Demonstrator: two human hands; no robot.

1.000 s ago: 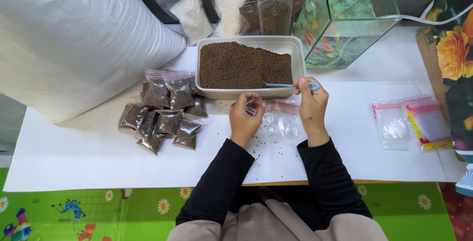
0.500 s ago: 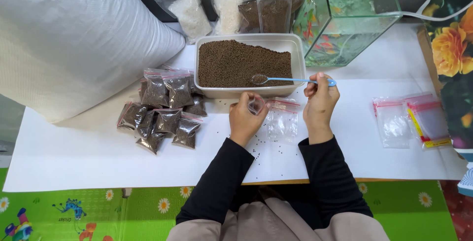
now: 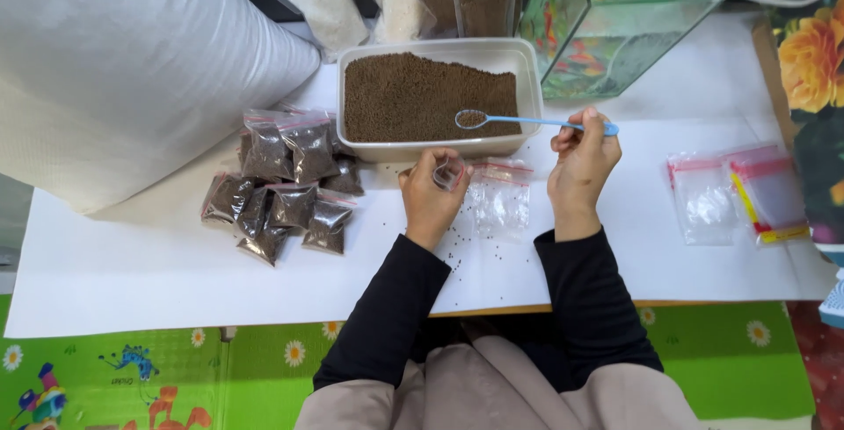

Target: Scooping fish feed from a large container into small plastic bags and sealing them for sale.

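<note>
We are at the scooping step: our right hand (image 3: 580, 162) pinches the blue spoon (image 3: 527, 120), its bowl loaded over the tray of brown pellets (image 3: 422, 96). Our left hand (image 3: 431, 193) grips a small clear bag (image 3: 448, 172) at its mouth, just in front of the tray on the worktop (image 3: 132, 263). Next, in our judgement, the spoon must tip steadily into that narrow opening.

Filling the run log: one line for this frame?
left hand: holds small clear plastic bag | right hand: holds blue plastic spoon over rectangular white tub
</note>
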